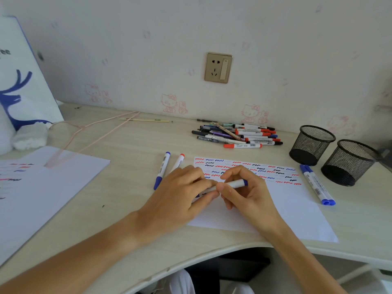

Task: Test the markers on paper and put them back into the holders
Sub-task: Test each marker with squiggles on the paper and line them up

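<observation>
Both hands meet over the test sheet (292,211), a white page whose far half is filled with red, blue and black squiggles. The left hand (180,192) and the right hand (246,189) each curl fingers and thumb round the same blue-ended whiteboard marker (233,184), which lies nearly level between them, its blue end cap poking out at 3 o'clock of the right fingers. The marker's other end is hidden under the left fingers, so whether the cap is on or off cannot be told.

Judging by this grip, the step in hand is uncapping or recapping this 1 marker, most likely pulling the cap to test it. The next move calls for a straight pull along the barrel, then the right hand bringing the tip down on the blank near half of the sheet.

At 10 o'clock of the hands lie 2 loose markers, 1 blue-capped (162,169) and 1 red-capped (178,162). At 3 o'clock, just off the sheet's right edge, 2 blue markers (317,184) lie side by side. The 2 black mesh holders (311,144) (350,162) stand at 2 o'clock and look empty. A pile of pens and markers (237,134) waits at 12 o'clock near the wall, so much of the task remains.
</observation>
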